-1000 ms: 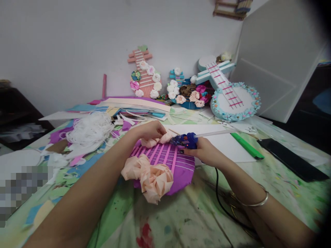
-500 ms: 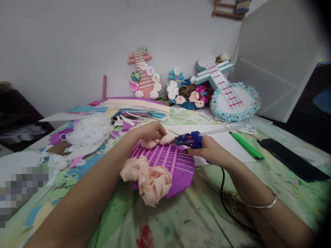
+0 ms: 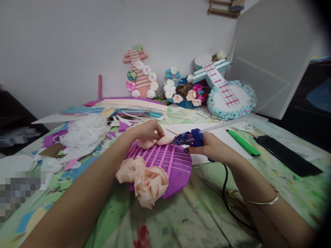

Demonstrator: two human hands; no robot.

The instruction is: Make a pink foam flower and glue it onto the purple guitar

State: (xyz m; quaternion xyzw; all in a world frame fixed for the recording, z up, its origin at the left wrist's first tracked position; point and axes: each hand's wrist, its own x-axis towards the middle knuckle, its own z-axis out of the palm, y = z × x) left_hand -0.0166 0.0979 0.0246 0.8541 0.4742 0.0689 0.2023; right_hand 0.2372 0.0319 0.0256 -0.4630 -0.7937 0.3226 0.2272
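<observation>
My right hand [image 3: 214, 148] is wrapped around a blue glue gun [image 3: 192, 137], a clear glue stick jutting from its back. The gun's nozzle points left and meets the edge of a peach paper flower [image 3: 164, 140]. At the far rim of a purple round piece [image 3: 181, 172] strung with pink strips and white cords, my left hand [image 3: 148, 131] pinches this flower. Two bigger peach paper flowers [image 3: 151, 186] sit on the near left part of the purple piece. My left fingertips are partly hidden behind the hand.
White string [image 3: 85, 132] and paper scraps lie on the left. To the right are a green marker-like object [image 3: 243, 143] and a black phone [image 3: 287, 155]. Paper instruments, one a light-blue banjo shape [image 3: 230, 100], lean at the back. A black cord [image 3: 226, 193] trails from the gun.
The whole view has shifted slightly, moving the scene a little to the left. Both hands keep their holds, and the glue gun's tip stays at the flower.
</observation>
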